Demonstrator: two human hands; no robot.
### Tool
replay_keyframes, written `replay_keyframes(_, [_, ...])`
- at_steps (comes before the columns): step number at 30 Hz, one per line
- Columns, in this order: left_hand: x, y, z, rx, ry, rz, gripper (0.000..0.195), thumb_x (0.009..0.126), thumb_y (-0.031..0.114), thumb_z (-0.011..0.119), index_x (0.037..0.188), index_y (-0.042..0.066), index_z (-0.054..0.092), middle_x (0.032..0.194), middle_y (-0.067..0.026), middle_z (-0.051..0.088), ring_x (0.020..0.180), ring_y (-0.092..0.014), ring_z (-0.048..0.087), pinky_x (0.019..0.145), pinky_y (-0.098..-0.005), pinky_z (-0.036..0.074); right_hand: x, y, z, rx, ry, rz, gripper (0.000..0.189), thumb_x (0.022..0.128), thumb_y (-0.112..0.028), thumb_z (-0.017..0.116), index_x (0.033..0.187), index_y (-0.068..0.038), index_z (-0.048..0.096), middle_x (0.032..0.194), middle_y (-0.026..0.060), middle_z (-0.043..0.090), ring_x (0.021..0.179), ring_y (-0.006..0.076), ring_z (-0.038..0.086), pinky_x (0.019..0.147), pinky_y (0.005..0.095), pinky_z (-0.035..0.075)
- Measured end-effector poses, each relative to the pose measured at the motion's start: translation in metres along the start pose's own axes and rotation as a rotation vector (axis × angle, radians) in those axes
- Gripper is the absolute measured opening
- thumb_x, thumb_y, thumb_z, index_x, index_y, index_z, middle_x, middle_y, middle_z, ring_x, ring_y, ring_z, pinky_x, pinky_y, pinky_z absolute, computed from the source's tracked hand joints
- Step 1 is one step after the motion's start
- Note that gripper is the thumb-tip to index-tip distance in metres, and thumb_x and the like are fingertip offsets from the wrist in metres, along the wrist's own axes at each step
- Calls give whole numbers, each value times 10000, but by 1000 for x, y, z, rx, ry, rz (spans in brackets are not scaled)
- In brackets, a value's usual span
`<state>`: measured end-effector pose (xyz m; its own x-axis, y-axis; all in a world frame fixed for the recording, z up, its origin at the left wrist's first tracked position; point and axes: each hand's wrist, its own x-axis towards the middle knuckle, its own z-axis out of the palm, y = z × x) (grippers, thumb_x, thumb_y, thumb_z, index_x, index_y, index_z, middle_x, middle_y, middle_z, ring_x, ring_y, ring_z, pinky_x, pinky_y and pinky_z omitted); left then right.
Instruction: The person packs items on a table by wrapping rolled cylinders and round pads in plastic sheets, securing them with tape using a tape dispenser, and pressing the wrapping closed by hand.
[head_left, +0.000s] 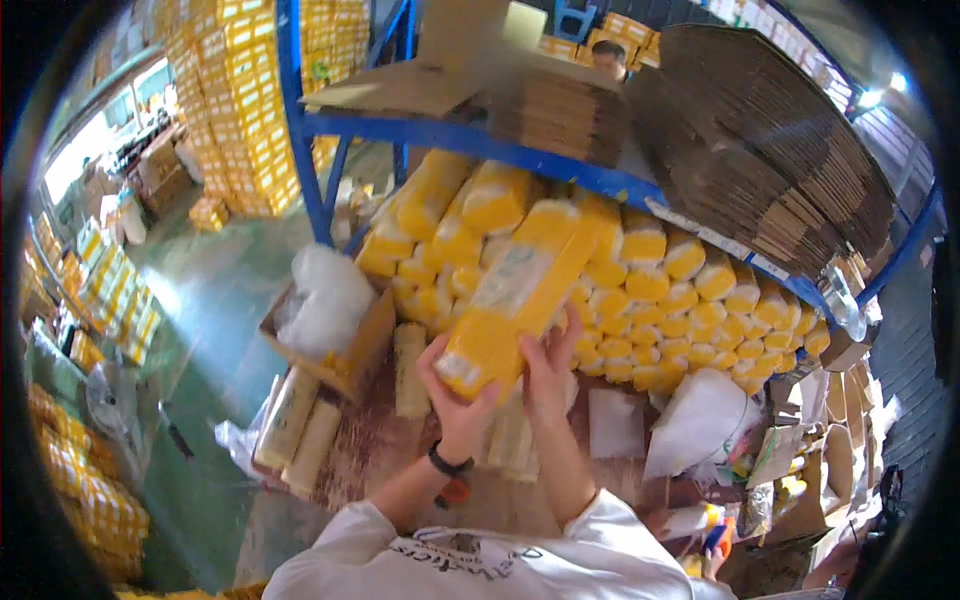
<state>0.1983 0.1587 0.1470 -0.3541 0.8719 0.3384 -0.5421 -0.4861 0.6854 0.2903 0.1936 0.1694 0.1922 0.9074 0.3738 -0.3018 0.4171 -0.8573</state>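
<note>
A long, yellow-wrapped package (517, 281) is held in both hands, tilted up and away from me over the table. My left hand (457, 397) grips its near end, thumb and fingers spread across the lower corners. My right hand (551, 356) steadies the right side near that end. Behind the package rises a stack of similar yellow-wrapped packages (679, 296) with pale ends, under a blue rack. Pale yellow bundles (410, 367) lie on the reddish-brown tabletop (367, 442). A small orange and black object (454, 493) sits below my left wrist, partly hidden.
At left stands a cardboard box (375, 345) with clear plastic packing inside. The blue rack beam (465, 135) carries flat cardboard stacks (750, 150). White foam sheets (697, 420) lie right. Another person's hand (715, 564) is at lower right; a person's head (609, 56) shows behind the rack.
</note>
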Motion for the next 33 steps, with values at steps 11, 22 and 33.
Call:
replay_keyframes(11, [26,-66,11,-349,220,-340,483,871,276,486,1289,131,291,1291,-58,382,1181,-204,402,1003,-358,327,65,8,-5,-753,42,-243,580,751,-138,672,1272,-110,417,1253,151,366,1149,268,378,938,361,340])
replay_keyframes(22, [14,-91,6,-461,209,-526,545,880,421,462,1319,118,355,1300,-23,435,1169,-171,424,992,-344,330,195,-12,-37,-1064,-525,-699,233,741,-146,637,971,-110,650,1064,40,615,1153,246,486,1023,464,297])
replay_keyframes(33, [40,-32,13,-690,55,-659,513,888,434,426,1296,124,399,1284,-39,466,1178,-200,439,994,-360,358,43,20,-21,-663,-308,-437,910,633,-507,731,1360,-121,344,1473,187,84,1346,369,157,1076,529,92])
